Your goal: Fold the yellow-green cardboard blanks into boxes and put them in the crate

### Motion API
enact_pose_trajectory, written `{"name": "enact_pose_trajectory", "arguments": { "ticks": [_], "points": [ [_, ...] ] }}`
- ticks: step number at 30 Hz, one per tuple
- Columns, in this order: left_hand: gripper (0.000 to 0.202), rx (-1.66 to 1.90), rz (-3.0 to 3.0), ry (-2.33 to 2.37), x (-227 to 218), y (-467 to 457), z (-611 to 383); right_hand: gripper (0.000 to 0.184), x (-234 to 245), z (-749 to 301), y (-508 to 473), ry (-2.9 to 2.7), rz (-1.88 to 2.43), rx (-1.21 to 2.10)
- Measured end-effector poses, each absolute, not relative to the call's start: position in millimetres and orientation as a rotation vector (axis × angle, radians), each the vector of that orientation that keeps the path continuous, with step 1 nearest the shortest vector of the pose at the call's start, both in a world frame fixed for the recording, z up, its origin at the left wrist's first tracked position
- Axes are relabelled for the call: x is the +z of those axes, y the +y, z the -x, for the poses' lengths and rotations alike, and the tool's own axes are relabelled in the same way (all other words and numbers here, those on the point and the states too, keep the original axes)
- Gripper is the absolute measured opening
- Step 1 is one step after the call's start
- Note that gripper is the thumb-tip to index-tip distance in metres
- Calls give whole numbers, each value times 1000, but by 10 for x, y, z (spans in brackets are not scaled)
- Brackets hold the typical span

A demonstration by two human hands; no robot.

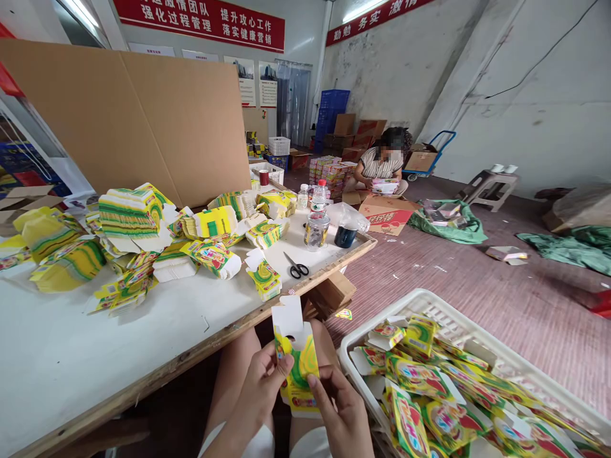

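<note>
Above my lap, both hands grip one small yellow and green printed carton (301,366), its white end flap standing up at the top. My left hand (267,375) pinches its left side, thumb across the front. On the lower right edge, the thumb and fingers of my right hand (337,401) are closed. Just beyond, at the table edge, lies a small stack of flat cartons (263,275). Black scissors (296,267) rest beside that stack. To my right, a white plastic basket (420,302) holds many cartons of the same print.
Piles of flat cartons (131,216) cover the back of the white table (119,356). A clear jar (316,230), a bottle (319,197) and a dark mug (344,236) stand near its right corner. Across the floor, a co-worker (382,165) sits holding a box behind a red carton (386,213).
</note>
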State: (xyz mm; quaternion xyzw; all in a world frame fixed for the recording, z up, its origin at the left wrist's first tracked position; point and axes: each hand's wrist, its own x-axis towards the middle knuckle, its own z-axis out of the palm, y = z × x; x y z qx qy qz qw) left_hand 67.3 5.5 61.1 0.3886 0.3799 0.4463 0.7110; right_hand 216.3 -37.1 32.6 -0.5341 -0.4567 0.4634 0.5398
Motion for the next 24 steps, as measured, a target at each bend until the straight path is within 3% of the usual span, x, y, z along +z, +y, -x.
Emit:
{"name": "enact_pose_trajectory", "arguments": {
  "ticks": [6, 11, 18, 24],
  "points": [
    [68, 1150, -1007, 934, 698, -16, -660, 30, 371, -2104, -382, -1077, 1326, 861],
    [57, 1125, -1223, 985, 720, -53, -628, 40, 405, -2056, -394, -1059, 1244, 789],
    [44, 940, -1292, 841, 585, -54, -488, 52, 403, -2117, -423, -1091, 1194, 945],
    [44, 881, -1250, 766, 568, -40, -391, 53, 449, -2086, -441, -1098, 1149, 1024]
  ]
}}
